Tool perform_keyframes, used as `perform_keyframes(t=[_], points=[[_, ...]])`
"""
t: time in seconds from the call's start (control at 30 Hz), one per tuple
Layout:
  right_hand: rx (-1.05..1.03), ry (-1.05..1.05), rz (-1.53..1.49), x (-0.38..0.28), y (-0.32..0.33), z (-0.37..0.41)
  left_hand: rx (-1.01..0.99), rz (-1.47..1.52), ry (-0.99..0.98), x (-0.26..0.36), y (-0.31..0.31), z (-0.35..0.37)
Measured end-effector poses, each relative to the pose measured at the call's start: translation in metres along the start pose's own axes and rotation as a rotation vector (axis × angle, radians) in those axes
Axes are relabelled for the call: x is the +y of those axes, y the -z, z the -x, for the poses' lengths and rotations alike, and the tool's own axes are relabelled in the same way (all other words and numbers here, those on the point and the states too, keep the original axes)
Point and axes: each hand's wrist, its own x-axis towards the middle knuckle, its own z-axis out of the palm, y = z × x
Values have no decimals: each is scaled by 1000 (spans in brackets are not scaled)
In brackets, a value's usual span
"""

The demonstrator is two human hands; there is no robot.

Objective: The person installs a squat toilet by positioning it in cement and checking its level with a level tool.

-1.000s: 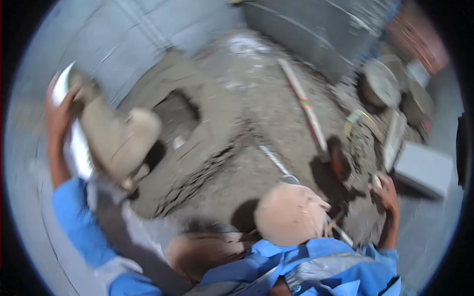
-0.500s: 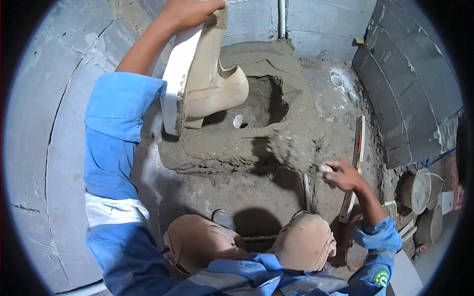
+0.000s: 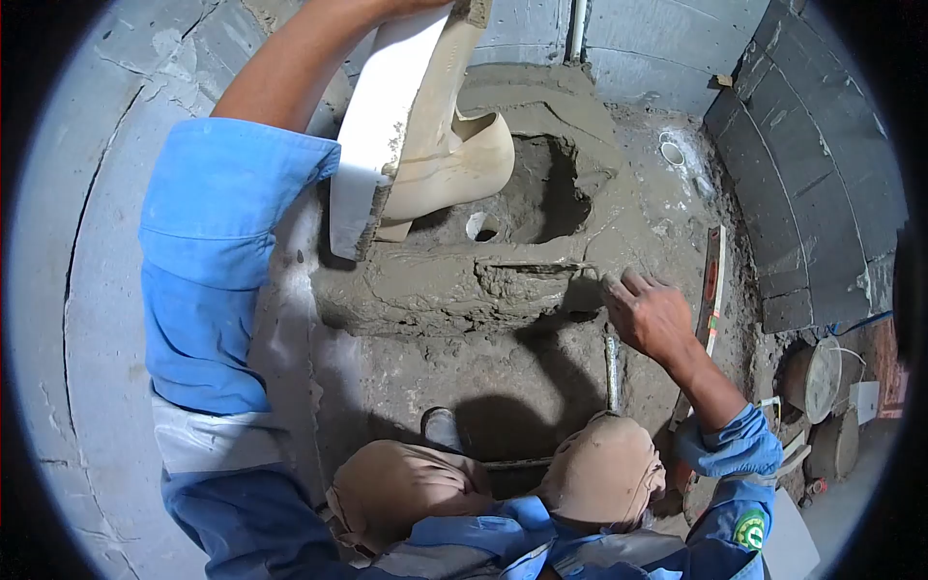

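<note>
My left hand (image 3: 411, 8), cut off by the top edge, holds up a squat toilet pan (image 3: 440, 179). The pan stands tilted on its side, with its white face to the left and its cream underside and outlet bend to the right. It leans over a hole in wet mortar (image 3: 556, 208), where a white drain pipe (image 3: 478, 227) shows. My right hand (image 3: 652, 314) is closed on a trowel, whose handle is hidden in the fist. The trowel's blade (image 3: 536, 265) appears edge-on against the front mortar rim, beside a rough lump of mortar (image 3: 522, 282).
A spirit level (image 3: 713, 290) lies along the right side. Another pipe opening (image 3: 672, 153) is in the floor at the back right. Buckets (image 3: 822, 377) stand at the lower right. Grey block walls (image 3: 822, 164) close in the space. My knees (image 3: 604, 469) are at the front.
My right hand has moved up and left, turning the trowel; its mortar now lies on the front rim. The pan, held by my left hand, sits slightly higher and further right in view.
</note>
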Motion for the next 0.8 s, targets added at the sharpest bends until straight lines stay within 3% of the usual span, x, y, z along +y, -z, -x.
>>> perform_keyframes(t=[0.13,0.23,0.37,0.43,0.5,0.57,0.6,0.7,0.73,0.8], points=[[-8,-64,34,-5,4,16,-50,4,-18,2,-2,0],[29,-111,0,-7,10,27,67,-19,-27,4,-2,6],[53,-161,34,-6,19,38,-8,-24,-27,9,3,7],[76,-311,-114,-14,30,42,-22,-25,-8,8,5,7],[184,-281,-184,-21,27,43,-1,-10,-10,9,3,7],[-197,-590,-858,-28,23,43,-4,-11,-6,9,4,8],[-197,-593,-864,-35,21,42,-9,-5,-2,11,4,9],[-476,-832,-1531,-64,23,25,-13,-29,16,13,4,9],[-551,-805,-1569,-70,25,15,-11,-26,12,13,4,9],[-644,-663,-1333,-85,30,-12,0,-37,-25,13,0,8]])
